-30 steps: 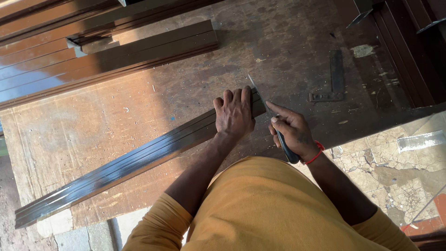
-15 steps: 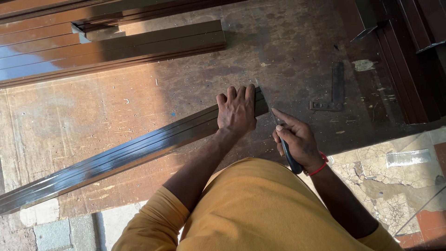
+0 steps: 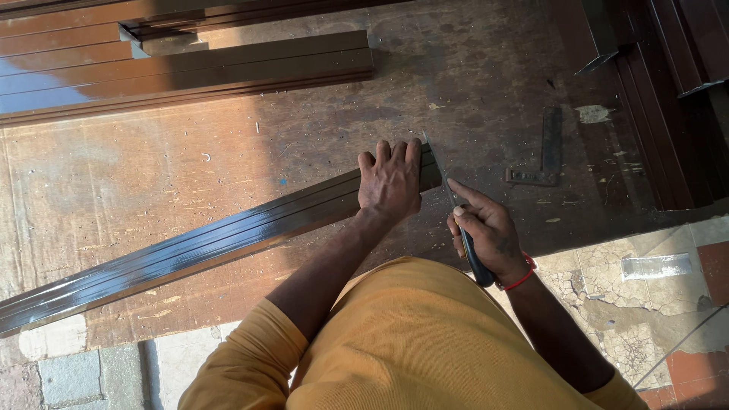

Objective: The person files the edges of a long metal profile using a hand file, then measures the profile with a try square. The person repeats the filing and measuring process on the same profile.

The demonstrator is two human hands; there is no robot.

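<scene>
A long dark brown metal profile (image 3: 197,247) lies slantwise across the worn wooden workbench (image 3: 152,175). My left hand (image 3: 391,181) presses flat on the profile near its right end. My right hand (image 3: 486,231) grips a thin blade-like tool with a dark handle (image 3: 477,262). The tool's narrow blade (image 3: 437,163) rests against the right end of the profile, right beside my left hand's fingers. A red band circles my right wrist.
More brown profiles (image 3: 190,68) are stacked at the bench's far left. A small metal try square (image 3: 543,156) lies to the right of the hands. Dark frame pieces (image 3: 668,91) stand at the far right. Cracked tiled floor (image 3: 645,304) shows below the bench edge.
The view has shifted slightly; both hands stay at the profile's right end, with the blade still against it.
</scene>
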